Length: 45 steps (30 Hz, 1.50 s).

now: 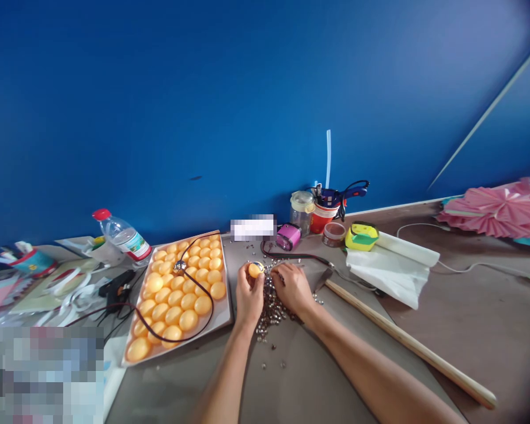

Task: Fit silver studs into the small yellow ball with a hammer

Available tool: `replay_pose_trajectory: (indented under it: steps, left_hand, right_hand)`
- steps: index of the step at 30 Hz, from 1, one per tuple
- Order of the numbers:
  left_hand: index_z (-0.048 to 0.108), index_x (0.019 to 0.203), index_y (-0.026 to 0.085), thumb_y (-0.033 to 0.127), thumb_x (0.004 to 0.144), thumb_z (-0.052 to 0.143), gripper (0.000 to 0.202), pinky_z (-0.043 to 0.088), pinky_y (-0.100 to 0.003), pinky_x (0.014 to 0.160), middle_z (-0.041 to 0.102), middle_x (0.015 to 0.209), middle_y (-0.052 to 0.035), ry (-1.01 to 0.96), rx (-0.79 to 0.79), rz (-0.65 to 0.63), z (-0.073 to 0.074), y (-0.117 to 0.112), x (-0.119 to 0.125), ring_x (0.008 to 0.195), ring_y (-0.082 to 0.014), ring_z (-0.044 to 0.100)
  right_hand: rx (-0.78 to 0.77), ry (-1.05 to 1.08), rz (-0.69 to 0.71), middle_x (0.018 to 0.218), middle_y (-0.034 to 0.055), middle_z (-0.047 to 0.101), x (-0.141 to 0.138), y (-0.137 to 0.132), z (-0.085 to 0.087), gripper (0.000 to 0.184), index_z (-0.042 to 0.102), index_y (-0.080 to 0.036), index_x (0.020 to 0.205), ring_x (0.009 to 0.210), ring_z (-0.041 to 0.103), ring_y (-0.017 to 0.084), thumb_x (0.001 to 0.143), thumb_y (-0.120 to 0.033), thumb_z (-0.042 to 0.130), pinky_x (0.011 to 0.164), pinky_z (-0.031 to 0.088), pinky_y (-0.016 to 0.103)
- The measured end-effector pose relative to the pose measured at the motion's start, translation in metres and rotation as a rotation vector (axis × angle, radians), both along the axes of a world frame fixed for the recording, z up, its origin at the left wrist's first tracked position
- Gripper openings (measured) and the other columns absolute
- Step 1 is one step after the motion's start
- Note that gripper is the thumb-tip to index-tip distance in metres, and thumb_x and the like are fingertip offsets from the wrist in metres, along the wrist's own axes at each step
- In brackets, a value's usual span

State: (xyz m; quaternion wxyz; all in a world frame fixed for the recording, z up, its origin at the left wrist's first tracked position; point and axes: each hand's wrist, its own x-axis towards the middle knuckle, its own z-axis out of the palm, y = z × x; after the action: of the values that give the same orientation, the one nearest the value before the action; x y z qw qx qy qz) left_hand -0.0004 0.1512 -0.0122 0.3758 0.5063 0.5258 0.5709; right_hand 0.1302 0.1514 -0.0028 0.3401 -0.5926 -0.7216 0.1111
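Note:
An orange ping-pong ball with a dark, shiny patch near its top is gripped in the fingers of my left hand. Just to its right, my right hand reaches into a pile of small shiny rhinestones, its fingers curled together; whatever they hold is too small to make out. The pile spreads over the grey table between and below both hands. Left of my left hand stands a shallow white box full of orange ping-pong balls, one of them covered with silvery stones. A dark cord lies across these balls.
A wooden-handled hammer lies at the right. Behind my hands stand a purple object, a clear jar, a red cup and a yellow container. A water bottle leans behind the box; a glue gun lies left.

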Motion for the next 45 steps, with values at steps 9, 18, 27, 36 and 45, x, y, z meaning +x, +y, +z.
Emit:
replay_pose_trajectory:
  steps: [9,18,27,36,45]
  left_hand:
    - [0.049,0.107,0.016,0.035,0.076,0.060,0.038,0.047,-0.032,0.084,0.060,0.101,-0.0095,-0.053,-0.011,-0.028,0.009,-0.004,0.005,0.092,-0.0180,0.060]
    - [0.051,0.106,0.017,0.040,0.073,0.062,0.041,0.046,-0.031,0.084,0.061,0.101,-0.0088,-0.035,-0.027,-0.007,0.002,-0.001,0.002,0.092,-0.0187,0.060]
    - [0.048,0.107,0.016,0.038,0.074,0.062,0.042,0.046,-0.032,0.085,0.060,0.104,-0.0103,-0.072,-0.035,-0.018,0.002,0.001,0.002,0.094,-0.0190,0.060]
    - [0.050,0.106,0.016,0.037,0.074,0.061,0.040,0.046,-0.032,0.082,0.062,0.100,-0.0094,-0.036,-0.034,-0.003,0.002,0.000,0.001,0.090,-0.0184,0.060]
    - [0.050,0.106,0.015,0.036,0.075,0.061,0.039,0.048,-0.031,0.080,0.062,0.099,-0.0095,0.018,-0.022,0.009,0.007,-0.001,0.002,0.087,-0.0179,0.061]
  right_hand:
    - [0.009,-0.099,-0.110,0.100,0.0117,0.059,0.005,0.002,-0.007,0.018,0.061,-0.018,0.093,0.098,0.050,0.025,0.077,-0.025,0.056,0.088,0.036,0.038]
    - [0.057,0.192,-0.067,0.093,0.0079,0.061,0.004,0.008,-0.007,0.016,0.063,-0.019,0.085,0.091,0.055,0.021,0.079,-0.018,0.048,0.081,0.042,0.033]
    - [0.028,-0.031,0.208,0.116,0.0127,0.055,0.001,0.002,-0.012,0.033,0.058,-0.016,0.109,0.111,0.047,0.024,0.078,-0.026,0.057,0.097,0.037,0.039]
    - [-0.015,-0.165,0.289,0.110,0.0103,0.056,-0.006,-0.010,0.006,0.034,0.057,-0.019,0.110,0.104,0.047,0.024,0.079,-0.032,0.055,0.089,0.036,0.037]
    - [-0.107,-0.368,0.209,0.098,0.0093,0.059,-0.009,-0.012,0.013,0.019,0.060,-0.019,0.093,0.092,0.051,0.022,0.083,-0.031,0.050,0.078,0.036,0.030]
